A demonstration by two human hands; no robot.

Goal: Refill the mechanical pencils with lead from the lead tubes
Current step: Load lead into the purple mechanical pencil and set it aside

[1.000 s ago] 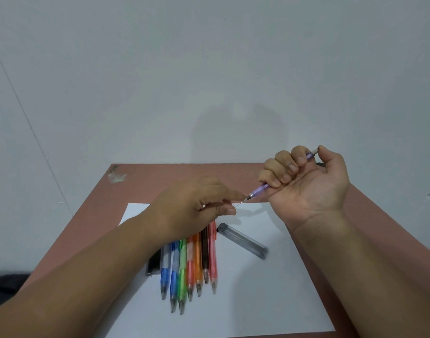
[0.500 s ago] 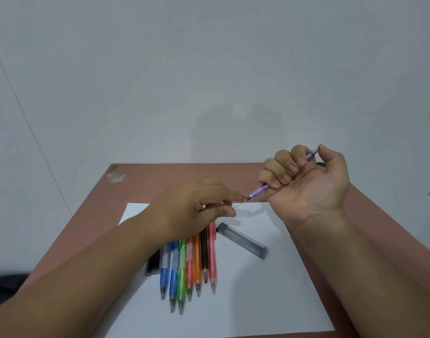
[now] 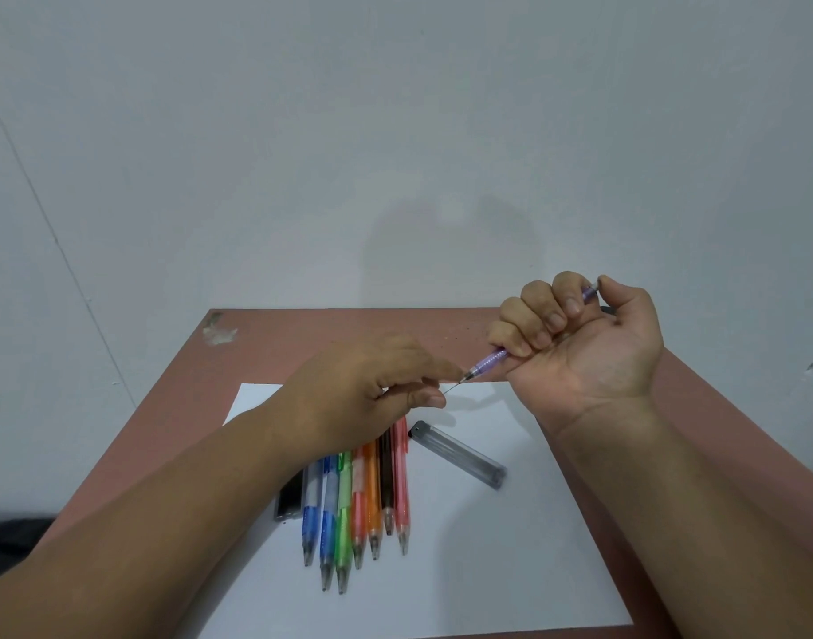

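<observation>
- Right hand point(image 3: 579, 343), right of centre, palm toward the camera: fingers curled round the purple pencil point(image 3: 487, 362), thumb tip on its top end at the upper right.
- Pencil slants from upper right down to lower left; only the grip section and tip stick out below the little finger — the rest of the barrel is hidden in the fist.
- Thin lead point(image 3: 451, 388) runs from the pencil tip down-left to the left hand's fingertips.
- Left hand point(image 3: 372, 389), centre frame, back toward the camera: thumb and forefinger pinched on the lead's lower end, just beside the pencil tip.
- Lead tube point(image 3: 459, 454) lies flat on the white paper point(image 3: 510, 569), below and between the hands, touching neither.
- Row of coloured pencils point(image 3: 363, 505) — blue, green, orange, brown, red — lies side by side on the paper, tips toward the bottom of frame, upper ends hidden under the left hand.
- Dark second tube point(image 3: 290, 500) at the left end of the row, partly hidden by the left forearm.
- Paper sits on a reddish-brown table point(image 3: 303, 334).
</observation>
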